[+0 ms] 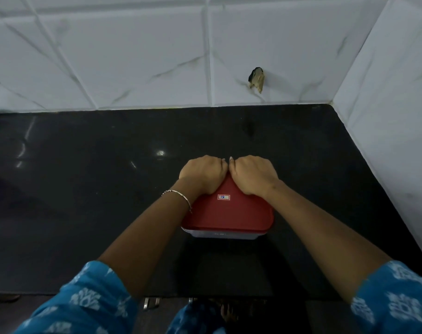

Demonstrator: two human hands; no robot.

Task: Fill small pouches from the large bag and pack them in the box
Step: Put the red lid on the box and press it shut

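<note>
Red-lidded box (229,213) | left hand (202,173), right hand (252,175) gripping far edge

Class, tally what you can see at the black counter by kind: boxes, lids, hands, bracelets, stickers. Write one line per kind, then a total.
Boxes: 1, the box
Lids: 1, the red lid
Hands: 2, the left hand and the right hand
Bracelets: 1, the bracelet on the left wrist
Stickers: 1, the sticker on the lid
Total: 6
</note>
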